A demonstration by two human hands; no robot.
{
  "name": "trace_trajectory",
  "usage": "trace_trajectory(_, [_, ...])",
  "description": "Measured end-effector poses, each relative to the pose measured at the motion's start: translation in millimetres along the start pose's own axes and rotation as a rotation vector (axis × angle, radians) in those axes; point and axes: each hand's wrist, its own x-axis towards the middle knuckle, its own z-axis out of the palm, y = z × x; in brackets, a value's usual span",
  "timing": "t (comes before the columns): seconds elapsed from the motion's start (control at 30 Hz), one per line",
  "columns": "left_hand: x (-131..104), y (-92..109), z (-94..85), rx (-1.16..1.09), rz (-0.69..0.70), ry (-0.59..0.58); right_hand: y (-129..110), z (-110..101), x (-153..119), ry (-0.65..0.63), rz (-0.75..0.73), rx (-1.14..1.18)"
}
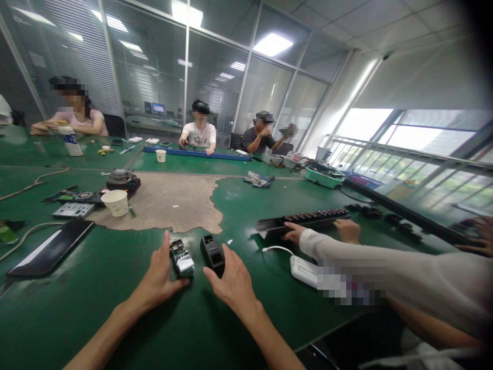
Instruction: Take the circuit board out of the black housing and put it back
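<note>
A small electronic module [182, 258] with a bare circuit board and a silvery block lies on the green table. My left hand [158, 275] rests beside it, index finger stretched along its left side and thumb near its lower end. Just to the right is a black plastic housing [211, 250] with openings in its top. My right hand [235, 280] is around the housing's near end, thumb on the left and fingers on the right, spread apart. Whether those fingers touch the housing is hard to tell.
A dark phone-like slab [52, 249], a paper cup [115, 203] and electronic parts stand left. At right, a co-worker's sleeved arm [346, 257] reaches to a long black strip [304, 222], near a white cabled device [304, 271]. Several people sit across the table.
</note>
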Motion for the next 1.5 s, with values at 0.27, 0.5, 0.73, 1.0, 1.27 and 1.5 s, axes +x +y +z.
trace_trajectory(0.27, [-1.4,-3.3,-3.3,-0.007,-0.019,0.012,-7.5,1.9,5.9,0.077,-0.039,0.181])
trace_trajectory(0.5, [0.4,-10.3,-8.5,-0.002,-0.029,0.021,-40.9,-10.9,12.8,0.107,-0.133,0.386])
trace_trajectory(0.73, [-2.3,-19.7,-29.7,-0.095,-0.035,-0.109,-66.2,3.5,13.1,0.097,-0.194,0.285])
trace_trajectory(1.0, [11.4,-27.3,-41.3,-0.178,-0.186,0.056,-84.4,10.6,12.5,-0.002,-0.228,0.109])
trace_trajectory(1.27, [11.8,-20.3,-46.4,0.095,-0.141,0.093,-81.9,23.1,9.3,-0.181,-0.216,-0.051])
trace_trajectory(1.5, [11.1,-16.4,-33.9,0.014,-0.204,0.018,-76.3,20.8,13.1,-0.159,-0.192,-0.007])
